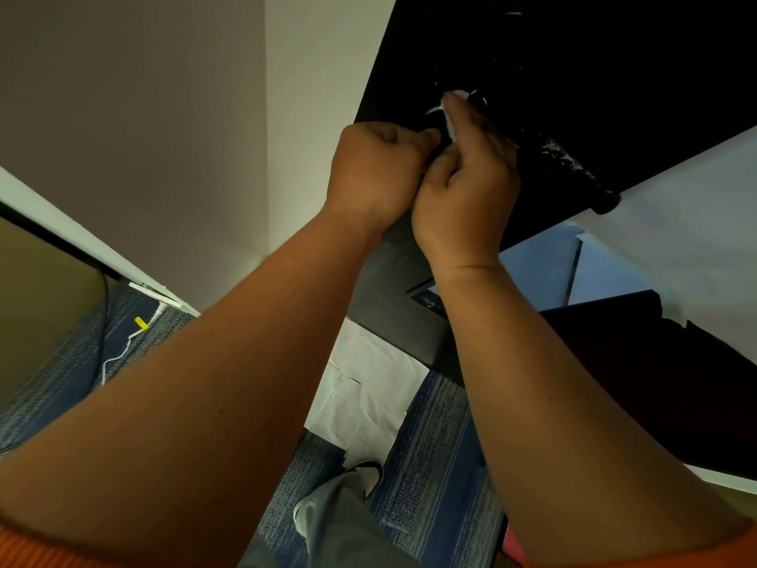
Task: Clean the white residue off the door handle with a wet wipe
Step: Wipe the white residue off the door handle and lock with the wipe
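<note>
You are partway through, by my reading: the black door handle (573, 168) still carries white residue (563, 154) in flecks along its right stretch toward the free end. More white smears show on the black door (614, 55) farther up, so much of the wiping looks yet to be done. Your right hand (463, 186) has its fingers curled around the white wet wipe (451, 124) and presses it against the left, inner part of the handle, which the hand covers. The soiled stretch lies just right of that hand, not touched by the wipe. Your left hand (377, 166) is curled like a fist, touching the right hand near the door's edge; whether it grips anything I cannot tell.
</note>
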